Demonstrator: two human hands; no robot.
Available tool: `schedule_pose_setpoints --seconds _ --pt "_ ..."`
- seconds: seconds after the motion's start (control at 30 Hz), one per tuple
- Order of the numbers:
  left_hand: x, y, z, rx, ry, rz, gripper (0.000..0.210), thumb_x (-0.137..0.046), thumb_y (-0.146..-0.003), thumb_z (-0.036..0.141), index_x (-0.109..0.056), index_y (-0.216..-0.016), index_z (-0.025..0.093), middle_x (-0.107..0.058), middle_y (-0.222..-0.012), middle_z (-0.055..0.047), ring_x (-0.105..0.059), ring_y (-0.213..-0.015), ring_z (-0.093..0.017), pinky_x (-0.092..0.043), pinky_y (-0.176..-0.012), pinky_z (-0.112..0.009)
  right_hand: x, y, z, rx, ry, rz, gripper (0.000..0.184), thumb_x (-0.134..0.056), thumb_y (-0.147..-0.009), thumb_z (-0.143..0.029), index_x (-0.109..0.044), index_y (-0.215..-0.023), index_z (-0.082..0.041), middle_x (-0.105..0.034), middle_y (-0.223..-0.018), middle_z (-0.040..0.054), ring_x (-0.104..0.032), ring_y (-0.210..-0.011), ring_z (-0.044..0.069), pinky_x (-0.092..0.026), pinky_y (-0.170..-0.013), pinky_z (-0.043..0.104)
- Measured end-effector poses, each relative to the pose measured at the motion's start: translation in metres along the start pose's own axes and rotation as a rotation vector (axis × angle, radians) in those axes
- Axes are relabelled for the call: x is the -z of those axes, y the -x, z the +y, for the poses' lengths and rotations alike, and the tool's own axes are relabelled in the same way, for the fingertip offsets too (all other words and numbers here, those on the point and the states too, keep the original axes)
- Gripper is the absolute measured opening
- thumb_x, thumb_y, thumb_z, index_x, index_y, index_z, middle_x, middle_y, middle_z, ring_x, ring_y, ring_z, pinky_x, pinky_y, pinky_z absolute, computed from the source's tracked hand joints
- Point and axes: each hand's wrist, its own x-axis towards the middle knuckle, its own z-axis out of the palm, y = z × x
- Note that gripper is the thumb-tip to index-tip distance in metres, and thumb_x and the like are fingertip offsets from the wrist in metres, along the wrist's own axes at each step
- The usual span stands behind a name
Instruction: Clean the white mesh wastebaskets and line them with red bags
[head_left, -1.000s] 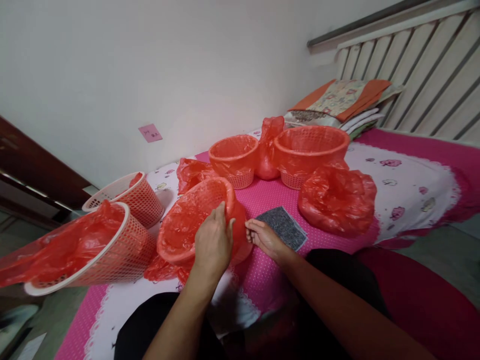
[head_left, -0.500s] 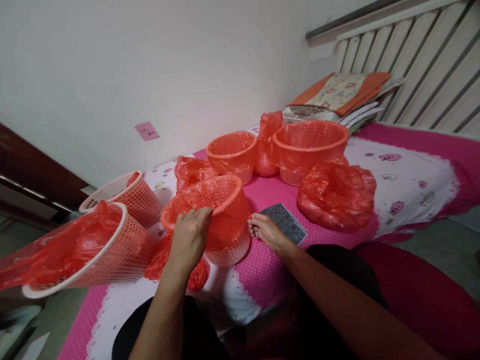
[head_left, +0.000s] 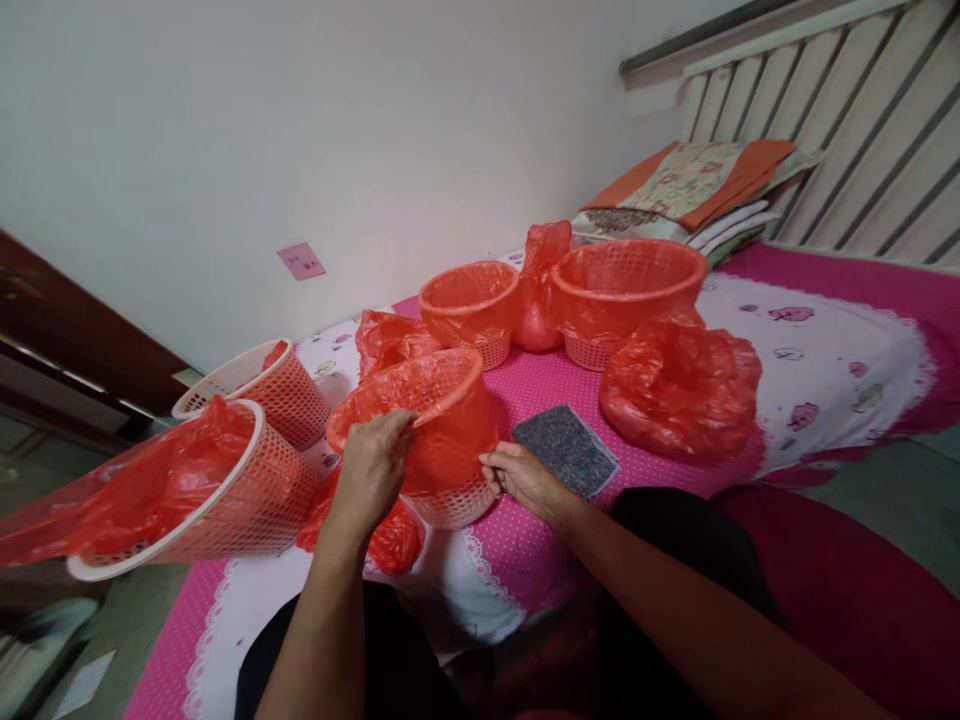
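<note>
Where fingers [head_left: 504,460] pinch, plastic [head_left: 454,440] (red) hangs.

Front basket [head_left: 451,440] on cloth [head_left: 525,575] — mat [head_left: 566,450] at its right; another basket [head_left: 274,500] left.

The left hand [head_left: 371,460] and right hand [head_left: 523,476] are bare, as are the left forearm [head_left: 327,620] and right forearm [head_left: 675,592], both slim at the wrist and broader toward the elbow. Black clothing covers the left leg [head_left: 409,660] and right leg [head_left: 697,552], plain and rounded in outline, the cloth too dark to tell its weave or seams.
</note>
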Motion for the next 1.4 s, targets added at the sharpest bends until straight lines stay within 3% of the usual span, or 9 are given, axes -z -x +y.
schedule_pose_setpoints --seconds 0.13,0.27,0.47,0.57,0.67,0.8,0.97,1.2,1.4 --pt "0.005 0.0 -0.009 0.017 0.025 0.025 0.027 -0.047 -0.104 0.028 -0.072 -0.104 0.02 -0.078 -0.093 -0.008 -0.07 -0.085 -0.025 -0.046 -0.079 -0.036 0.011 -0.004 -0.001 -0.008 -0.003 0.029 0.028 -0.082 -0.073 -0.04 -0.062 -0.072 -0.021 -0.063 -0.062 -0.0021 -0.053 -0.05 0.01 -0.038 -0.052 0.025" --pt "0.008 0.0 -0.018 0.006 0.085 0.036 0.028 -0.047 -0.102 0.029 -0.074 -0.102 0.021 -0.078 -0.098 -0.008 -0.069 -0.091 -0.026 -0.051 -0.082 -0.036 0.016 -0.01 -0.009 -0.035 -0.091 0.099 0.034 -0.08 -0.08 -0.051 -0.066 -0.077 -0.021 -0.068 -0.07 0.0025 -0.059 -0.058 0.013 -0.043 -0.056 0.026" --pt "0.011 0.001 -0.025 -0.015 0.127 0.038 0.025 -0.048 -0.099 0.026 -0.072 -0.099 0.021 -0.076 -0.094 -0.008 -0.067 -0.089 -0.025 -0.051 -0.081 -0.036 0.023 -0.01 -0.014 0.061 -0.065 0.141 0.035 -0.094 -0.061 -0.039 -0.066 -0.072 -0.02 -0.062 -0.062 -0.0031 -0.052 -0.056 0.01 -0.039 -0.056 0.024" --pt "0.012 0.003 -0.027 -0.018 0.138 0.05 0.023 -0.049 -0.098 0.024 -0.072 -0.098 0.021 -0.077 -0.096 -0.008 -0.067 -0.091 -0.025 -0.05 -0.082 -0.037 0.028 -0.012 -0.014 0.059 -0.097 0.214 0.036 -0.091 -0.066 -0.045 -0.066 -0.075 -0.021 -0.064 -0.065 -0.0014 -0.054 -0.056 0.011 -0.04 -0.055 0.025" --pt "0.012 0.004 -0.029 -0.022 0.146 0.039 0.024 -0.049 -0.097 0.022 -0.072 -0.097 0.021 -0.077 -0.097 -0.008 -0.067 -0.093 -0.025 -0.05 -0.086 -0.038 0.025 -0.016 -0.011 -0.004 -0.11 0.184 0.043 -0.088 -0.073 -0.057 -0.065 -0.08 -0.021 -0.066 -0.067 0.001 -0.056 -0.056 0.013 -0.041 -0.054 0.026" --pt "0.01 0.006 -0.035 -0.029 0.178 0.05 0.024 -0.05 -0.1 0.026 -0.073 -0.099 0.022 -0.078 -0.102 -0.008 -0.068 -0.101 -0.026 -0.051 -0.098 -0.044 0.021 -0.021 0.0 0.021 -0.101 0.171 0.047 -0.096 -0.064 -0.047 -0.059 -0.079 -0.023 -0.061 -0.067 -0.0036 -0.052 -0.054 0.01 -0.038 -0.052 0.025" --pt "0.003 0.009 -0.046 -0.015 0.269 0.117 0.022 -0.052 -0.102 0.03 -0.073 -0.106 0.025 -0.078 -0.119 -0.008 -0.062 -0.132 -0.029 -0.037 -0.122 -0.054 0.031 -0.023 0.006 0.072 -0.092 0.233 0.041 -0.094 -0.061 -0.043 -0.063 -0.076 -0.022 -0.058 -0.063 -0.0039 -0.049 -0.055 0.01 -0.036 -0.053 0.026" --pt "0.0 0.009 -0.053 0.021 0.278 0.14 0.023 -0.049 -0.103 0.035 -0.07 -0.108 0.025 -0.076 -0.131 -0.009 -0.053 -0.146 -0.028 -0.015 -0.132 -0.062 0.039 -0.02 -0.004 0.069 -0.103 0.265 0.035 -0.093 -0.066 -0.043 -0.068 -0.078 -0.021 -0.067 -0.071 0.0003 -0.057 -0.058 0.012 -0.041 -0.054 0.025" --pt "0.009 0.015 -0.064 0.038 0.299 0.085 0.021 -0.048 -0.101 0.031 -0.067 -0.106 0.024 -0.072 -0.139 -0.011 -0.046 -0.153 -0.029 -0.019 -0.132 -0.063 0.039 -0.02 -0.011 0.018 -0.128 0.295 0.035 -0.086 -0.082 -0.05 -0.071 -0.076 -0.019 -0.069 -0.069 0.0051 -0.06 -0.058 0.014 -0.046 -0.054 0.026"
